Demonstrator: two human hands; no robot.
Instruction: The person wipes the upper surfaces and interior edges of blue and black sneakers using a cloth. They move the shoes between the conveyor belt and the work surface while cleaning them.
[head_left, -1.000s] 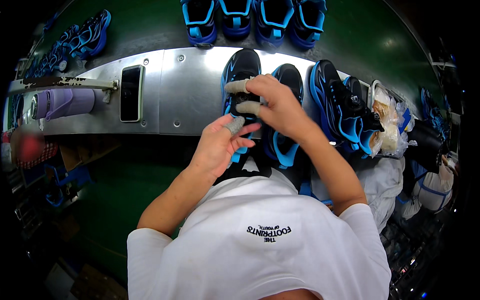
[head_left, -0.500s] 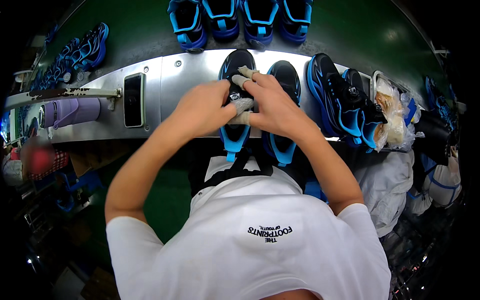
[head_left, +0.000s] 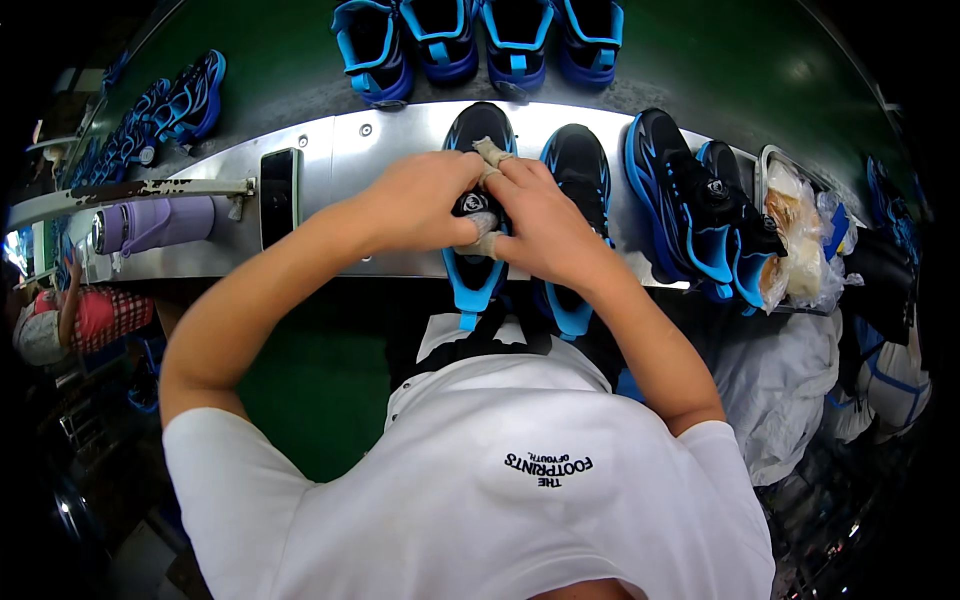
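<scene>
A black-and-blue sneaker lies before me, its toe pointing away and its light blue heel loop over the bench's near edge. My left hand grips its upper from the left, fingers curled around the round dial on the tongue. From the other side my right hand closes on the same upper, with the two thumbs almost meeting below the dial. Pale finger covers wrap several fingertips. What the fingers pinch is partly hidden. A second sneaker stands just right of it, partly behind my right hand.
Another pair of sneakers stands to the right, beside a tray of plastic-wrapped items. More sneakers line the green belt ahead. On the left are a phone, a purple bottle and a worn metal bar.
My left elbow has swung outward to the left, and its forearm now crosses the phone's lower end. Both hands stay on the sneaker. The whole view has shifted slightly.
</scene>
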